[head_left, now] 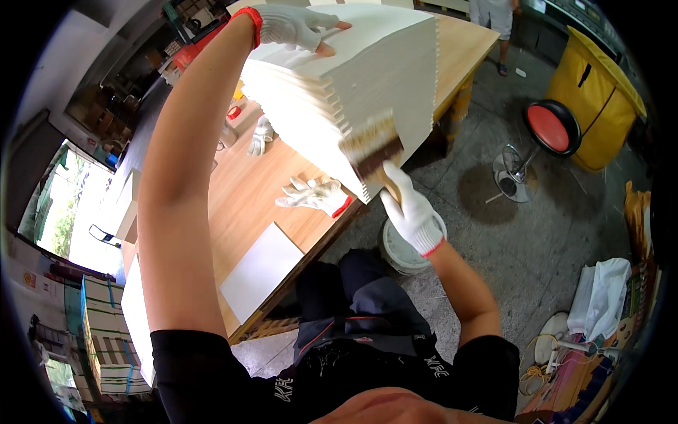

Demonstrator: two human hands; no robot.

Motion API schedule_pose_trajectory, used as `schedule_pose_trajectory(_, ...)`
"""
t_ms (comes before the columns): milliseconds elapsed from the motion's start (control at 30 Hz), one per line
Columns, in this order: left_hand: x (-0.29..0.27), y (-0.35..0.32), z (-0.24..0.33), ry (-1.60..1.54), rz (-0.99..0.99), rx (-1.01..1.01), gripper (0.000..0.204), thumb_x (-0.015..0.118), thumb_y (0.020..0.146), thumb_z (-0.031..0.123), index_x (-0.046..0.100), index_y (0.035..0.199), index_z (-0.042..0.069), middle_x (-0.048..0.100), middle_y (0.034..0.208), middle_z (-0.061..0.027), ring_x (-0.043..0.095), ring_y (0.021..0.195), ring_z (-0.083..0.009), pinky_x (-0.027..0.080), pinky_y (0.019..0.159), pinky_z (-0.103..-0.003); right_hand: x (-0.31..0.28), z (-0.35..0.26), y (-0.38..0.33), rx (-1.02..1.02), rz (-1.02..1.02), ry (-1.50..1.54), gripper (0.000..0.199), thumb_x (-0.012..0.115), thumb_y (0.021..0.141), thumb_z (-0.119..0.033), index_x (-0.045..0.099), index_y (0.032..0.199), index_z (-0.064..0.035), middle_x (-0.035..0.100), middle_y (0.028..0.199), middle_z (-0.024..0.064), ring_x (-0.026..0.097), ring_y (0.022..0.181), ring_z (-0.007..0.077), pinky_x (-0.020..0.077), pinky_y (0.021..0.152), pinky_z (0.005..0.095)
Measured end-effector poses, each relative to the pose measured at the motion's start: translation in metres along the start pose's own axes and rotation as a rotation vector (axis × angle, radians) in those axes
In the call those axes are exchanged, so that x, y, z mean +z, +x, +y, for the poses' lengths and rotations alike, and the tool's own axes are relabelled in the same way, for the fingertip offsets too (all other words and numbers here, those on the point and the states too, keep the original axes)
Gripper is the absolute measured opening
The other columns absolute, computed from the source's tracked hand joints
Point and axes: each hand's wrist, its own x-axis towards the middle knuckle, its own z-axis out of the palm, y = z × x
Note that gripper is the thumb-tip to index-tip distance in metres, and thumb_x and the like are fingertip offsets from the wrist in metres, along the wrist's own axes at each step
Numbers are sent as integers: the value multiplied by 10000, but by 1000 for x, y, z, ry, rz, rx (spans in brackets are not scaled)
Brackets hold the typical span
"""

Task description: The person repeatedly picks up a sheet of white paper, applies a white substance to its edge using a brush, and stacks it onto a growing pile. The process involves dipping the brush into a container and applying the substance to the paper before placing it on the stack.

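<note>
1. White-gloved right hand (413, 212) is closed around the handle of a wide, flat brush with pale bristles (371, 145), and the bristles are pressed against the stepped side edge of a tall stack of cream-white paper sheets (367, 78).
2. The left hand (300, 27), in a fingerless white glove with a red cuff, lies flat with fingers spread on top of the stack, pinning it. It isn't gripping anything.
3. The stack sits at the near corner of the light wooden surface (247, 191), fanned and leaning out past the edge toward the person.
4. Also on the surface: a spare pair of white work gloves (316, 194) and a flat white board (261, 271). A white plastic bucket (399, 251) stands on the concrete floor right under the brush hand.
5. My worry: if that top hand eases off, I'd guess the fanned sheets slide and the whole overhang tips off the corner.
6. Pushing the brush too hard could also shove sheets out of line or drag drips onto the floor.
</note>
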Motion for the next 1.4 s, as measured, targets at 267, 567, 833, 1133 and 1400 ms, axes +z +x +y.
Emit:
schedule_pose_trajectory(267, 27, -30, -2, -549, 171, 69, 544, 656, 892, 183, 513, 1414, 126, 548, 925, 48, 500, 845, -71, 407, 830, -215, -1, 110, -191, 511, -260, -29, 606, 615, 883, -157, 427, 1449, -264, 594, 1254, 223, 600, 1103, 420, 479, 937, 452)
schedule_pose_trajectory(567, 118, -98, 11, -707, 827, -287, 230, 671, 896, 105, 638, 1105, 14, 684, 1136, -111, 652, 1062, -177, 502, 928, -290, 17, 145, -185, 532, -631, -604, 806, 547, 880, -550, 223, 1531, -203, 674, 1018, 247, 672, 784, 395, 514, 726, 512)
schedule_pose_trajectory(833, 124, -93, 5, -639, 801, -297, 226, 554, 945, 131, 637, 1132, 36, 681, 1039, -56, 576, 925, -105, 449, 822, -246, 12, 142, -214, 515, -367, -231, 675, 596, 890, -439, 363, 1474, -196, 660, 1109, 238, 654, 932, 406, 499, 848, 486)
schedule_pose_trajectory(1133, 116, -96, 12, -893, 822, -286, 458, 431, 866, 28, 626, 1277, 89, 659, 1123, -21, 561, 947, -78, 429, 811, -216, -5, 104, -253, 716, -549, -235, 564, 603, 899, -387, 499, 1395, -139, 616, 1270, 185, 614, 1121, 350, 475, 951, 432)
schedule_pose_trajectory(1400, 86, -77, 8, -1771, 532, -118, 343, 504, 1009, 324, 524, 1229, 62, 653, 1049, -88, 567, 729, -108, 500, 606, -212, 1, 89, -266, 544, -542, -212, 481, 550, 923, -419, 556, 1303, -124, 666, 1129, 212, 643, 1031, 379, 492, 901, 462)
